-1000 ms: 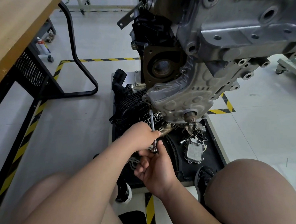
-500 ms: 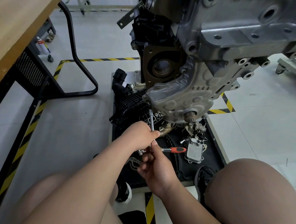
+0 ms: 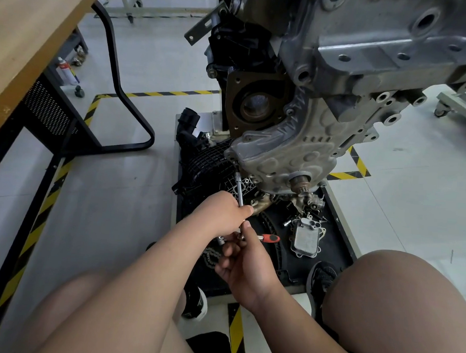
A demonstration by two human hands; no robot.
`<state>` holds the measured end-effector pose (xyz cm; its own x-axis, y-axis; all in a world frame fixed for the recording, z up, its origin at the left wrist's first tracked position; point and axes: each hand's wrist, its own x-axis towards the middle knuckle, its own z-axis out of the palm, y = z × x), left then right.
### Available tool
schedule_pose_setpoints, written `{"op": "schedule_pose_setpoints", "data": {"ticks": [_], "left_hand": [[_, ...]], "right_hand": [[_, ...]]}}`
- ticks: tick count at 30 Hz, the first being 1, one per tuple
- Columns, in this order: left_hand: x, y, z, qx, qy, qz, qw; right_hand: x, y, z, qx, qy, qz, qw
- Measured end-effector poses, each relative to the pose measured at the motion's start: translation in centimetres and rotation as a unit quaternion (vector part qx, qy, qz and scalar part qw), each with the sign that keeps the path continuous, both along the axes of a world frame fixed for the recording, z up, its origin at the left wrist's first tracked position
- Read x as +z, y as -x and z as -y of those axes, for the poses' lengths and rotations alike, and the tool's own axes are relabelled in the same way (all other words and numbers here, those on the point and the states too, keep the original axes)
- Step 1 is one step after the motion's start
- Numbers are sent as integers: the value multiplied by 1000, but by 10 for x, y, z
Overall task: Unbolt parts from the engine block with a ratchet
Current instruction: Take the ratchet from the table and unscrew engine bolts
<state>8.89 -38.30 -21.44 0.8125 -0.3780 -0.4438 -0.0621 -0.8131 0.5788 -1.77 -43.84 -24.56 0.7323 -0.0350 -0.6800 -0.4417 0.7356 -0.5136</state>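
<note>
Both hands are clamped on the tool, close together, almost touching. The left hand [image 3: 224, 213] is wrapped round the extension bar [image 3: 240, 193], thumb on top, steadying it. The right hand [image 3: 244, 266] is just below, fingers pinched round the ratchet [image 3: 270, 238] near its head, with the red grip sticking out to the right. The bar runs up and slightly left to the lower left corner of the embossed cover [image 3: 295, 152] on the engine block [image 3: 367, 62]. The socket end sits at the cover edge; the bolt itself is hidden.

Change: a second ago the red grip was out of sight behind the right hand. Half a second ago it had swung out to the right, and now it sits at about the same angle. The left hand and the bar have not shifted. This reads as one ratchet stroke made, with the handle now at the end of its swing or pausing before the return. I cannot tell whether the bolt actually turned.

For the task: the cover is still on the block and this fastener is not out yet, so more strokes are likely needed. Parts already off lie on the black tray [image 3: 330, 251] below, including an oil cooler [image 3: 305, 238], with small bolts beside it. Risk: with a long bar, the socket could tip off if the left hand eases.
</note>
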Motion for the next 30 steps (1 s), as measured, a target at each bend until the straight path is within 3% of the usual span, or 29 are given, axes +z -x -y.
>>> {"op": "schedule_pose_setpoints", "data": {"ticks": [7, 18, 30], "left_hand": [[-3, -3, 2, 44, 31, 4, 999], [-2, -3, 0, 17, 13, 53, 998], [-4, -5, -1, 21, 3, 52, 998]], "right_hand": [[2, -2, -1, 1, -28, 0, 1000], [4, 0, -3, -16, -72, 12, 997], [7, -1, -2, -19, -43, -2, 999]]}}
